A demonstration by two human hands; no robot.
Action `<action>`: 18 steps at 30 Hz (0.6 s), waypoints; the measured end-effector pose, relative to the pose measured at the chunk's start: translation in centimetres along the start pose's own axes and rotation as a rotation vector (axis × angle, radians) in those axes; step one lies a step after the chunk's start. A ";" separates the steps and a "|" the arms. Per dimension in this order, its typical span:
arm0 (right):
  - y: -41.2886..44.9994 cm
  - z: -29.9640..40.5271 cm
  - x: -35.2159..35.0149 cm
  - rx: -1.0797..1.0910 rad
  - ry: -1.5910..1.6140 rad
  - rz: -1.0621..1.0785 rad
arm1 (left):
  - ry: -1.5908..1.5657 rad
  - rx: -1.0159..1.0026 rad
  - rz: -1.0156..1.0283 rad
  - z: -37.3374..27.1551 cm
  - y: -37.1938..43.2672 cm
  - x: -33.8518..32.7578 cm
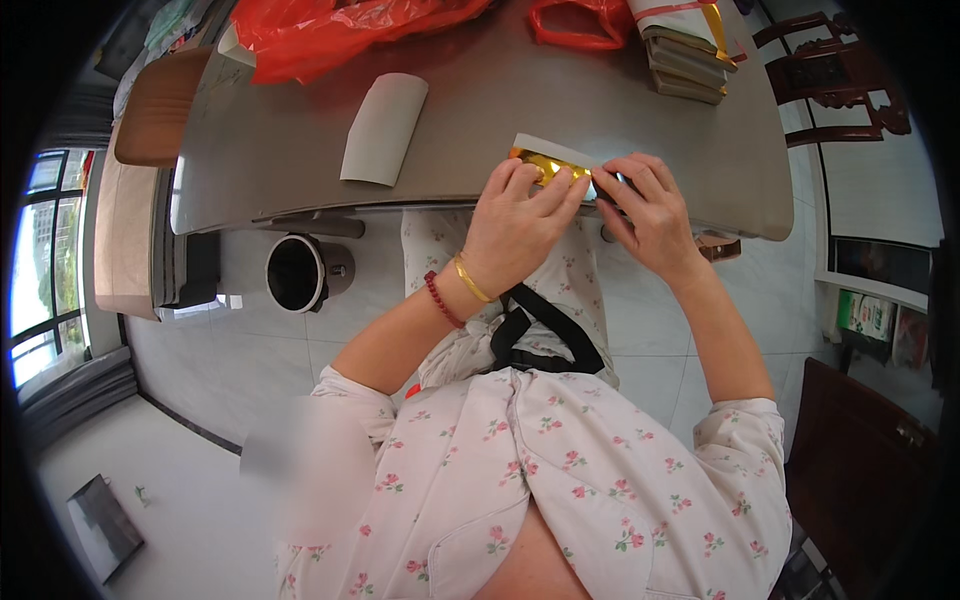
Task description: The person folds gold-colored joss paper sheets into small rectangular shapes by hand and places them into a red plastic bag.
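At the near edge of the table lies a sheet of gold foil paper [553, 163] with a pale strip along its far side. The fingers of my left hand [517, 225] hold it down from the left, wrist in a gold bangle and a red bead bracelet. My right hand [651, 214] has its thumb and fingertips at the sheet's right end, close to the left fingertips. The fingers hide much of the foil's near edge. Farther left lies a curved whitish sheet of paper [386, 129], touched by neither hand.
Red plastic bags [337, 34] lie along the far side of the grey table [465, 112]. At the far right is a stack of folded paper bundles [684, 64] with gold edges. A waste bin [300, 274] stands on the floor to the left; a carved wooden chair [821, 75] is at the right.
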State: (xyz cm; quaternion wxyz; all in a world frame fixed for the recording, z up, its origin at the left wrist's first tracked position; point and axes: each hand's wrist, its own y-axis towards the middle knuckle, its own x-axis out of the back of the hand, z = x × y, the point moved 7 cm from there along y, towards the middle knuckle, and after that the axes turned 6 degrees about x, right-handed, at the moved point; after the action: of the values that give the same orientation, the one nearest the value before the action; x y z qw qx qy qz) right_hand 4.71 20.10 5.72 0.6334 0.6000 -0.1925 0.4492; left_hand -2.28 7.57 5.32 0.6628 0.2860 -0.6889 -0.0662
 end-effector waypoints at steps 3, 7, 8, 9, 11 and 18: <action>-0.1 0.1 -0.2 0.023 -0.050 0.000 | -0.126 -0.030 -0.028 1.3 -1.1 0.9; -0.3 0.2 -0.6 0.023 -0.074 0.005 | -0.133 -0.043 -0.015 1.6 -1.2 1.0; -0.5 0.5 -0.7 0.007 -0.107 0.012 | -0.135 -0.043 -0.018 1.5 -1.0 1.0; -0.5 0.8 -0.7 -0.008 -0.138 0.021 | -0.139 -0.041 -0.021 1.5 -1.0 1.0; 0.3 1.5 -1.1 0.007 -0.154 0.039 | -0.146 -0.034 -0.029 1.7 -1.1 0.9; -0.5 -0.2 -1.6 -0.218 -0.351 0.054 | -0.180 -0.010 -0.036 1.8 -1.4 0.6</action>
State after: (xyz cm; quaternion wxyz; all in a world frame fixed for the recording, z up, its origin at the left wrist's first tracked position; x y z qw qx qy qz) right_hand 4.25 19.85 4.14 0.6390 0.5918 -0.3633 0.3309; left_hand -3.49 5.64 4.95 0.5981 0.2879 -0.7402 -0.1071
